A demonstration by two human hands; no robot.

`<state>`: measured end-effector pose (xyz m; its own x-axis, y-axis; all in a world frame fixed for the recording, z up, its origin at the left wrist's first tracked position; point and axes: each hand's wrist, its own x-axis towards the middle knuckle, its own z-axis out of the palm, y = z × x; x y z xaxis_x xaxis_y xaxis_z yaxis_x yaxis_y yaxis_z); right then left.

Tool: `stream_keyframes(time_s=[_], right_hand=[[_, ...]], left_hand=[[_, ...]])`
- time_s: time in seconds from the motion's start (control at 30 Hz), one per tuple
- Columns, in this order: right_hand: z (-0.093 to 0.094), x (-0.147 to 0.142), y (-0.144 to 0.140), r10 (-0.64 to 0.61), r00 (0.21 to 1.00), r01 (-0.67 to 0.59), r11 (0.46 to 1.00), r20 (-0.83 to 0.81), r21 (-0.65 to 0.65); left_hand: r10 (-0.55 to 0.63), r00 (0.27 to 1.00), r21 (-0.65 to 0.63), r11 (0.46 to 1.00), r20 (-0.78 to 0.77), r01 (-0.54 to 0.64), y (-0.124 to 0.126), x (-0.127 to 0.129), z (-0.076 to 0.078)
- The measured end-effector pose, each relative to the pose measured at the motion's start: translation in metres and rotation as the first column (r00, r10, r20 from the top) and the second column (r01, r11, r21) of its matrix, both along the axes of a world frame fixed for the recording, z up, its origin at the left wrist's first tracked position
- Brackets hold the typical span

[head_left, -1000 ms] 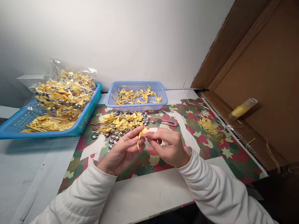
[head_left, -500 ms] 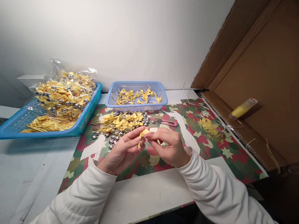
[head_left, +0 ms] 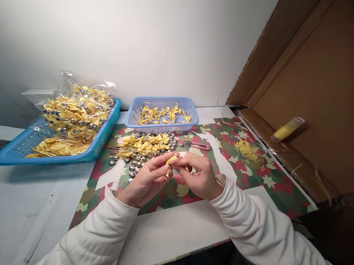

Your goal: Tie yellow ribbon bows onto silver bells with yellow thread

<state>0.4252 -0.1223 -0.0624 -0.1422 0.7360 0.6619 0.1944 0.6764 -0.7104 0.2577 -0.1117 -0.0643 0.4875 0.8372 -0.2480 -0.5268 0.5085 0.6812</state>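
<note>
I see left hand (head_left: pixel 145 180) and right hand (head_left: pixel 198 176) both pinching a small folded yellow ribbon bow (head_left: pixel 171 161) above the patterned mat (head_left: pixel 252 181) | behind: loose bows and silver beads (head_left: pixel 143 146) | farther: lilac basket (head_left: pixel 162 125), blue tray (head_left: pixel 101 140)

White table (head_left: pixel 171 232) carries a patterned mat (head_left: pixel 252 181) at centre, a turquoise basket (head_left: pixel 98 143) toward its left edge.
</note>
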Motion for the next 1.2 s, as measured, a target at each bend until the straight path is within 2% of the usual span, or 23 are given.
stream_keyframes(time_s=[0.17, 0.4, 0.63, 0.7, 0.8, 0.9, 1.0, 1.2], right_hand=[[-0.003, -0.003, -0.002, 0.012, 0.998, -0.020, 0.992, -0.064, -0.123], [-0.012, -0.007, 0.000, 0.088, 0.967, -0.156, 0.947, -0.239, -0.282], [-0.011, -0.010, 0.001, 0.153, 0.931, -0.261, 0.913, -0.332, -0.313], [-0.011, -0.009, 0.002, 0.146, 0.941, -0.243, 0.919, -0.307, -0.310], [-0.013, -0.007, 0.005, 0.115, 0.968, -0.180, 0.936, -0.223, -0.302], [-0.014, -0.004, 0.008, 0.005, 0.997, -0.026, 0.964, -0.080, -0.265], [-0.013, -0.003, 0.009, -0.099, 0.994, 0.105, 0.972, 0.039, -0.209], [-0.011, -0.002, 0.008, -0.082, 0.989, 0.107, 0.972, 0.122, -0.210]], left_hand=[[-0.005, 1.000, 0.049, 0.999, -0.016, 0.005, -0.001, 0.000, 0.000], [-0.033, 0.999, 0.111, 0.993, -0.038, 0.037, -0.002, 0.000, 0.001], [-0.070, 0.997, 0.133, 0.988, -0.025, 0.073, -0.005, 0.001, 0.002], [-0.060, 0.997, 0.132, 0.989, -0.043, 0.065, -0.005, 0.002, 0.002], [0.030, 0.994, 0.122, 0.992, -0.106, -0.017, -0.004, 0.004, 0.003], [0.134, 0.976, 0.150, 0.983, -0.173, -0.108, -0.003, 0.006, 0.002], [0.183, 0.961, 0.223, 0.965, -0.209, -0.135, -0.002, 0.007, 0.002], [0.197, 0.935, 0.300, 0.948, -0.296, -0.105, -0.003, 0.007, 0.001]])
